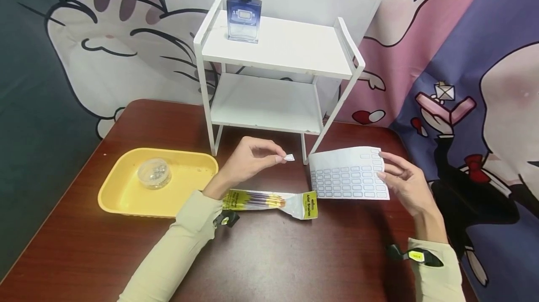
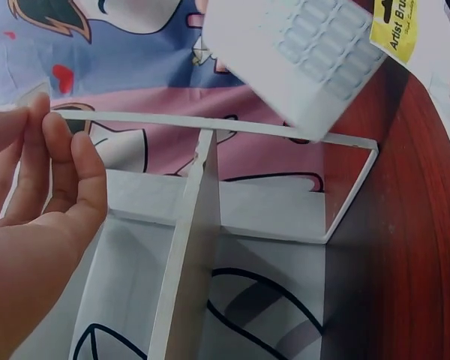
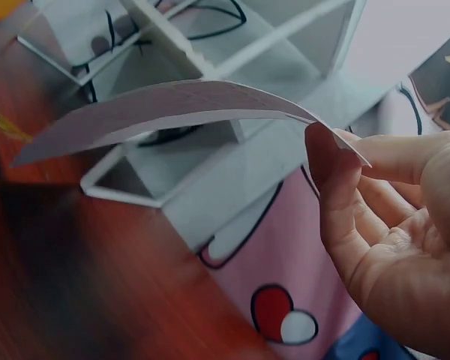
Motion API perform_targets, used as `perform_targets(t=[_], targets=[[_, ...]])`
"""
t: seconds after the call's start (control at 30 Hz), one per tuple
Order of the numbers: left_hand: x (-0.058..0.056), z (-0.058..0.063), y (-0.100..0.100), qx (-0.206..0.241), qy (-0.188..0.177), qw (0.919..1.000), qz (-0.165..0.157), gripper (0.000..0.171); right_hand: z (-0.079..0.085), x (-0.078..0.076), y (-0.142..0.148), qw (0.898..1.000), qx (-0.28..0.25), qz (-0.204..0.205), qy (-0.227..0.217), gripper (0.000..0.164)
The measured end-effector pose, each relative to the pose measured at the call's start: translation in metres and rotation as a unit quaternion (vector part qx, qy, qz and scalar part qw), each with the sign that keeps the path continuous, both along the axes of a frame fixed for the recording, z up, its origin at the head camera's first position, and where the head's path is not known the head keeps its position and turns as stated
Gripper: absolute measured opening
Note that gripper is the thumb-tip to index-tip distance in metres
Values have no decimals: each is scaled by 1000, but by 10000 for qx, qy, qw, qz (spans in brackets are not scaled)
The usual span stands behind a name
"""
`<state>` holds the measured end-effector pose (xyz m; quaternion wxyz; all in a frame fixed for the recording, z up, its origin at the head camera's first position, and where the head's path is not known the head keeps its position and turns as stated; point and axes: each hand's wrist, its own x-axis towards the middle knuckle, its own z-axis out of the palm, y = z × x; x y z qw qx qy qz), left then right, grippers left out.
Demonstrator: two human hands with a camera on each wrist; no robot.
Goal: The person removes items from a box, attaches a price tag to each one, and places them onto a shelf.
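Between thumb and fingertips, my left hand [image 1: 254, 158] pinches a small white label sticker [image 1: 289, 157] in front of the shelf's lower level. The left wrist view shows the sticker [image 2: 34, 93] pale at the fingertips. My right hand [image 1: 406, 183] grips the right edge of a sheet of blue-bordered label stickers [image 1: 349, 176], held up over the table. Some labels are gone from its upper part. In the right wrist view the sheet [image 3: 187, 101] bows, with thumb and fingers on its edge. On the shelf top, a blue perfume bottle [image 1: 244, 17] bears a similar label on its front.
A white two-tier shelf [image 1: 290, 52] stands at the back of the dark red table [image 1: 311, 255]. At left a yellow tray [image 1: 122, 199] holds a clear round container [image 1: 154, 173]. A pack of artist brushes [image 1: 269, 201] lies in front, between the hands.
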<state>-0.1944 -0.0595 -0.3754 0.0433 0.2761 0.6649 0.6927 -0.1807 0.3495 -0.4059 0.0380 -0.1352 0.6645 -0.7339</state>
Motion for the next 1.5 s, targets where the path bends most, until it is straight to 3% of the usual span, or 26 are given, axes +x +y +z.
perform_targets(t=[0.23,0.43,0.7,0.97,1.2,1.3,1.5], targets=[[-2,-4,-3,-142,-94,9998,-129,16,-15,0,23,9985,384,-41,-395,50],[-2,-6,-5,-399,-150,9986,-314,21,-36,3,45,9905,962,-155,-969,49],[-2,-9,-5,-692,-141,9975,-72,15,-68,7,59,9764,1678,-201,-1344,47],[-1,-13,-7,-957,-234,9951,68,18,-79,8,62,9558,2666,-338,-1194,51],[-1,-17,-11,-1204,-306,9922,127,22,-83,6,61,9223,3683,-618,-995,54],[-1,-19,-13,-1368,-309,9900,174,22,-82,6,59,9124,3925,-614,-983,54],[0,-23,-17,-1654,-272,9855,263,20,-80,4,57,9023,4188,-726,-727,50]])
